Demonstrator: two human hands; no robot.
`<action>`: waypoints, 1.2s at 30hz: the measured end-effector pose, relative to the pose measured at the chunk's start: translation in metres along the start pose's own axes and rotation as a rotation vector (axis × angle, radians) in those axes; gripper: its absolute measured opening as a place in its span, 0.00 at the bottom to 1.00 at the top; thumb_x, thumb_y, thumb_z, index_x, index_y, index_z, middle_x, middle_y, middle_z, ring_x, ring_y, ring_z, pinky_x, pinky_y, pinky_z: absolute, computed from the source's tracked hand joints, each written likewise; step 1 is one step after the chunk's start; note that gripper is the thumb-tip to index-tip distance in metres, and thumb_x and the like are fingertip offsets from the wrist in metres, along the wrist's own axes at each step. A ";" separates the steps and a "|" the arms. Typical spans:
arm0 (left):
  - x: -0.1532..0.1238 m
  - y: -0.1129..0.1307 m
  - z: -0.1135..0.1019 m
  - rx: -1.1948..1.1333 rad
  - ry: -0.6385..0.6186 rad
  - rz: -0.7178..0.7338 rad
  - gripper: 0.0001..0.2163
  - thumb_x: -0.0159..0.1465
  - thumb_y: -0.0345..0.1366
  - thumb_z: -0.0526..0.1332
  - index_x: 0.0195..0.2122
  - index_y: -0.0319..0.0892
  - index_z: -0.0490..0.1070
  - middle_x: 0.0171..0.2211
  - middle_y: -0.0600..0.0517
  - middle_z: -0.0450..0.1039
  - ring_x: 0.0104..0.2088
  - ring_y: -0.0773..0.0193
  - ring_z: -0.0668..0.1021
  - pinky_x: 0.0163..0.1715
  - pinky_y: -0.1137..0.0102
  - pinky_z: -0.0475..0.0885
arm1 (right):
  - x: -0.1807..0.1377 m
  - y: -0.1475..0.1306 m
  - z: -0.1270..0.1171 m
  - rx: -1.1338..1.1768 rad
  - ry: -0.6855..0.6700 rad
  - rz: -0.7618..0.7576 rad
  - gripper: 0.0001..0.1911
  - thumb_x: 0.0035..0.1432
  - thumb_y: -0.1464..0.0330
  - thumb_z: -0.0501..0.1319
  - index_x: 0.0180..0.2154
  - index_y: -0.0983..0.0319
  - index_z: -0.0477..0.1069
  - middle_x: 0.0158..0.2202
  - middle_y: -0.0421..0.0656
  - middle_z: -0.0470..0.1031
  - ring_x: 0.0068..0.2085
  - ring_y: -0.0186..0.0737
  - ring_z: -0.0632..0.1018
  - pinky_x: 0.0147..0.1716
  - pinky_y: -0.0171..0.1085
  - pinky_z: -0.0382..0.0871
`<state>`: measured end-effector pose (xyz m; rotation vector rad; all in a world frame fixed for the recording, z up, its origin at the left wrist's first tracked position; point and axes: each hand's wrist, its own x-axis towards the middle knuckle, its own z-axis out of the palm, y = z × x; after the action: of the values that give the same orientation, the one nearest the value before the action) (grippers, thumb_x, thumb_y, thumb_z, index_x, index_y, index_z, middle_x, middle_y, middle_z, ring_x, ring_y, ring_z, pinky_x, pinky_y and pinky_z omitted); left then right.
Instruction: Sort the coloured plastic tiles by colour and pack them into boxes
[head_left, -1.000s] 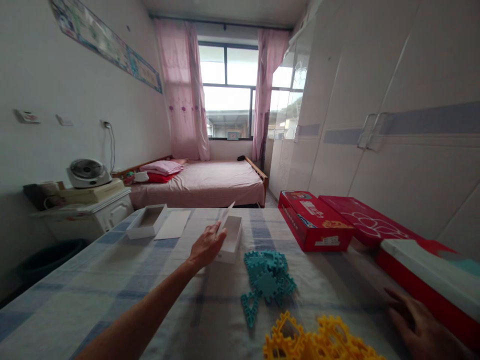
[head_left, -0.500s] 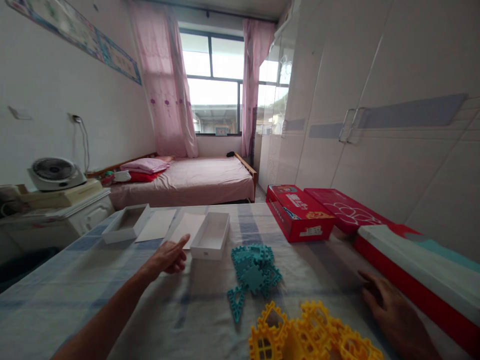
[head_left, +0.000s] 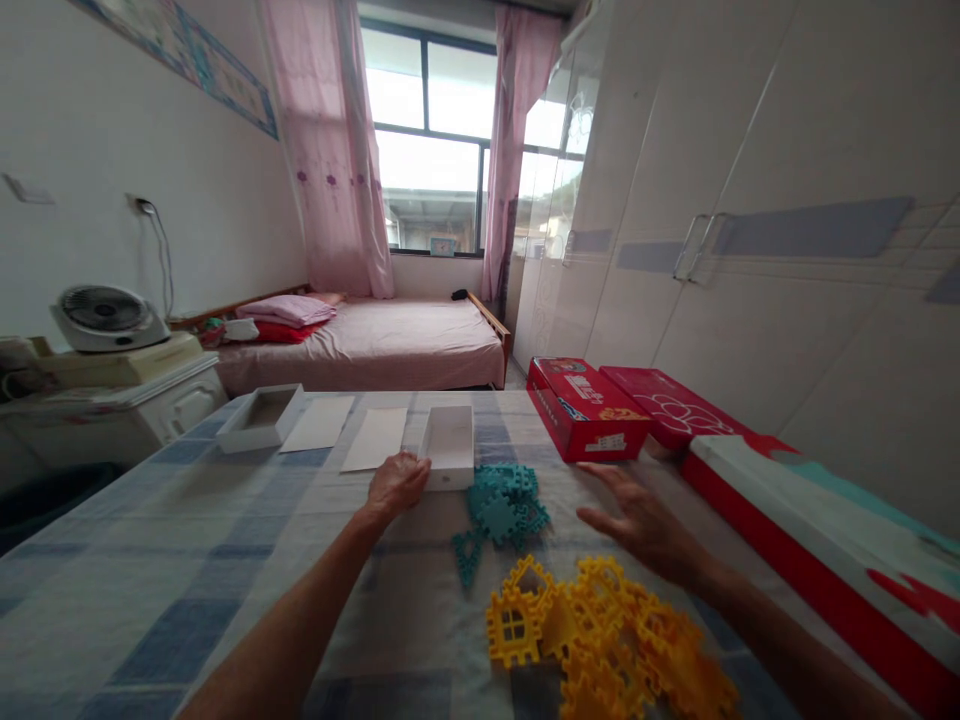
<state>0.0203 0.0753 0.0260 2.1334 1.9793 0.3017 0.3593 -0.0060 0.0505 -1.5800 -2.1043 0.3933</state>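
A shallow white open box (head_left: 448, 478) lies on the cloth-covered table, its hollow facing up. At its near left corner my left hand (head_left: 400, 482) is closed, the fingers pressed against the side wall. Right beside the box is a pile of teal toothed building pieces (head_left: 504, 508), with one teal triangular piece (head_left: 466, 558) a little apart. Over the table in front of the red printed box (head_left: 589, 415), my right hand (head_left: 634, 515) reaches in with its fingers stretched and nothing in it. Closer to me is a heap of yellow toothed building pieces (head_left: 592, 630).
Two white sheets (head_left: 375, 438) lie left of the box, and a second white open box (head_left: 260, 420) stands farther left. Flat red boxes (head_left: 679, 405) and a long red and white box (head_left: 810, 540) line the right side. Beyond the table is a bed (head_left: 397, 345).
My left hand has moved right to the white box, which now sits farther right, close against the teal pile. My right hand has come forward and left toward the red printed box.
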 end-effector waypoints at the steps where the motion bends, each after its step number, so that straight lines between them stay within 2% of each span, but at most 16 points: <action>1: -0.003 0.005 0.001 0.049 0.012 0.026 0.12 0.61 0.32 0.49 0.29 0.39 0.72 0.32 0.44 0.75 0.39 0.57 0.77 0.39 0.68 0.68 | 0.011 -0.016 0.007 -0.003 -0.079 -0.024 0.36 0.53 0.51 0.56 0.59 0.60 0.57 0.59 0.50 0.60 0.58 0.48 0.64 0.57 0.46 0.56; 4: -0.008 0.015 0.005 0.170 0.046 0.086 0.13 0.60 0.27 0.48 0.36 0.38 0.72 0.39 0.41 0.73 0.43 0.55 0.76 0.41 0.64 0.67 | 0.043 -0.045 0.037 -0.061 -0.260 0.013 0.49 0.44 0.44 0.59 0.63 0.58 0.49 0.65 0.51 0.49 0.63 0.54 0.53 0.58 0.53 0.48; 7: -0.010 0.017 0.007 0.239 0.060 0.115 0.14 0.60 0.27 0.47 0.37 0.39 0.72 0.39 0.41 0.72 0.41 0.56 0.76 0.39 0.65 0.68 | 0.064 -0.055 0.065 -0.125 -0.330 0.065 0.57 0.38 0.42 0.61 0.64 0.57 0.44 0.66 0.52 0.42 0.64 0.59 0.47 0.57 0.58 0.44; 9: -0.009 0.016 0.008 0.258 0.061 0.120 0.14 0.60 0.27 0.47 0.37 0.38 0.73 0.38 0.41 0.73 0.39 0.57 0.76 0.38 0.66 0.68 | 0.071 -0.057 0.078 -0.157 -0.325 0.055 0.58 0.35 0.42 0.63 0.64 0.57 0.46 0.66 0.53 0.44 0.63 0.60 0.49 0.56 0.58 0.46; 11: -0.008 0.016 0.009 0.254 0.063 0.113 0.14 0.60 0.26 0.47 0.36 0.38 0.73 0.38 0.41 0.73 0.39 0.58 0.76 0.37 0.67 0.67 | 0.073 -0.057 0.084 -0.182 -0.267 0.018 0.53 0.35 0.44 0.64 0.61 0.56 0.53 0.63 0.52 0.52 0.61 0.60 0.56 0.54 0.57 0.50; 14: -0.005 0.018 0.012 0.208 0.080 0.087 0.15 0.61 0.27 0.46 0.35 0.37 0.73 0.37 0.42 0.73 0.39 0.58 0.75 0.38 0.67 0.67 | 0.074 -0.054 0.084 -0.161 -0.143 -0.026 0.39 0.40 0.51 0.64 0.55 0.56 0.62 0.53 0.49 0.64 0.53 0.52 0.66 0.51 0.48 0.58; 17: -0.003 0.019 0.016 0.128 0.109 0.047 0.15 0.62 0.29 0.45 0.34 0.37 0.73 0.36 0.43 0.74 0.40 0.58 0.75 0.38 0.69 0.66 | 0.076 -0.048 0.078 -0.057 -0.034 -0.003 0.30 0.44 0.59 0.63 0.50 0.61 0.65 0.46 0.47 0.66 0.47 0.44 0.69 0.47 0.40 0.62; 20: -0.002 0.017 0.019 0.038 0.142 0.008 0.17 0.64 0.31 0.43 0.33 0.39 0.72 0.33 0.45 0.75 0.38 0.60 0.75 0.37 0.71 0.65 | 0.078 -0.039 0.071 0.076 0.007 0.046 0.25 0.44 0.61 0.63 0.46 0.62 0.66 0.42 0.45 0.67 0.43 0.41 0.70 0.45 0.38 0.63; 24: 0.000 0.016 0.020 -0.059 0.185 -0.037 0.17 0.64 0.34 0.43 0.32 0.41 0.72 0.31 0.47 0.75 0.38 0.61 0.75 0.36 0.72 0.65 | 0.076 -0.026 0.060 0.332 0.051 0.191 0.24 0.44 0.60 0.63 0.44 0.61 0.64 0.37 0.42 0.69 0.39 0.40 0.72 0.40 0.39 0.66; 27: 0.000 0.022 0.020 -0.113 0.213 -0.073 0.17 0.64 0.33 0.43 0.33 0.41 0.71 0.34 0.46 0.75 0.39 0.61 0.75 0.38 0.72 0.65 | 0.078 -0.019 0.049 0.559 0.139 0.310 0.26 0.43 0.59 0.65 0.43 0.62 0.63 0.35 0.42 0.70 0.35 0.39 0.73 0.35 0.38 0.68; 29: -0.001 0.027 0.019 -0.144 0.220 -0.100 0.15 0.63 0.33 0.44 0.33 0.42 0.71 0.37 0.46 0.75 0.39 0.61 0.76 0.37 0.71 0.65 | 0.083 -0.021 0.041 0.746 0.145 0.354 0.27 0.42 0.59 0.67 0.43 0.62 0.62 0.35 0.42 0.70 0.30 0.36 0.73 0.30 0.36 0.69; 33: -0.004 0.032 0.019 -0.188 0.217 -0.135 0.13 0.62 0.34 0.46 0.34 0.44 0.70 0.39 0.47 0.75 0.40 0.60 0.76 0.34 0.71 0.65 | 0.109 -0.046 0.035 1.009 0.088 0.393 0.27 0.44 0.61 0.67 0.45 0.61 0.60 0.35 0.42 0.72 0.26 0.32 0.73 0.23 0.32 0.67; 36: -0.004 0.032 0.020 -0.195 0.222 -0.134 0.13 0.61 0.34 0.45 0.34 0.43 0.70 0.40 0.46 0.75 0.41 0.59 0.76 0.34 0.71 0.65 | 0.134 -0.073 0.045 0.912 0.045 0.337 0.26 0.50 0.59 0.63 0.48 0.61 0.59 0.40 0.44 0.73 0.30 0.34 0.75 0.25 0.34 0.69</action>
<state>0.0561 0.0683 0.0166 1.9073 2.1004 0.7040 0.2461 0.1024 0.0754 -1.3137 -1.2759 1.2062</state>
